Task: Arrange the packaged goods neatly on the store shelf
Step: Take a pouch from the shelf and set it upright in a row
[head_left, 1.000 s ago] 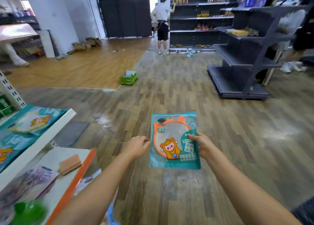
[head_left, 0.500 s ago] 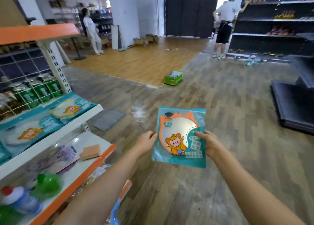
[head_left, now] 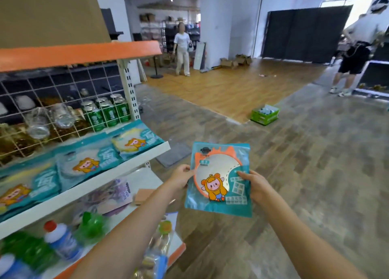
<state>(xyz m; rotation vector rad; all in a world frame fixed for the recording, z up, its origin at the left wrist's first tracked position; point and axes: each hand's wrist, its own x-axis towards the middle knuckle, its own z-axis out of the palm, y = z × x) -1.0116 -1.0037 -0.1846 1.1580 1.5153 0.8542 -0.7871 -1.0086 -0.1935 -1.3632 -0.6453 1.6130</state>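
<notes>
Left hand: fingers curled at the left edge of the packet, thumb on the front face, pinching it. Right hand: thumb laid over the packet's front near the right edge, remaining fingers behind and out of sight; it grips the packet. Neither hand is spread wide; both are closed round the one item.

The packet is teal with an orange ring, a pale round window and a cartoon figure. It is held upright, face toward the camera, in the air over the wood-pattern floor, to the right of the shelf and apart from it.

The shelf has a white front edge and carries a row of matching teal packets lying flat, side by side. Above and behind them, green cans and clear jars stand at a wire grid. On the tier below are bottles, blurred, and a purple packet.

Beyond, a green crate sits on the floor. Two persons stand in the background, one at centre, one at right.
</notes>
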